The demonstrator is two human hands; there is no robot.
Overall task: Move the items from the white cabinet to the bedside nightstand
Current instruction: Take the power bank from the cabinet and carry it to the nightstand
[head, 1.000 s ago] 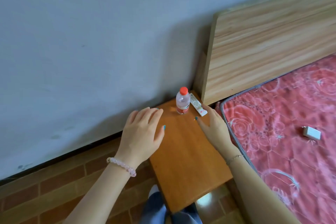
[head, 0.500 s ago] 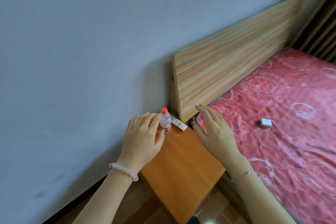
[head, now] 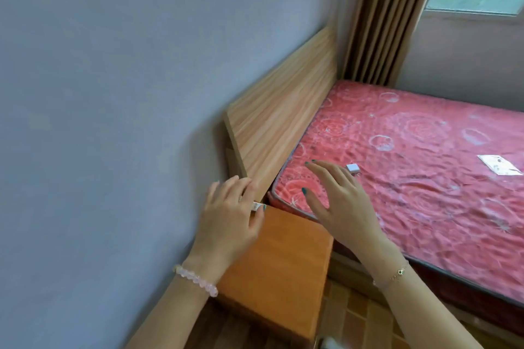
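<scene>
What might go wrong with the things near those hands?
The left hand hangs right over the white remote at the back corner of the nightstand; a bump might slide it into the dark gap beside the mattress. The right hand is close to the small white box and might knock it.

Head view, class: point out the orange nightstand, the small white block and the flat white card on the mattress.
orange nightstand (head: 292, 258), head view, bare middle of its top.
small white block (head: 352, 168), head view, its top face.
flat white card (head: 499, 164), head view, its centre.
</scene>
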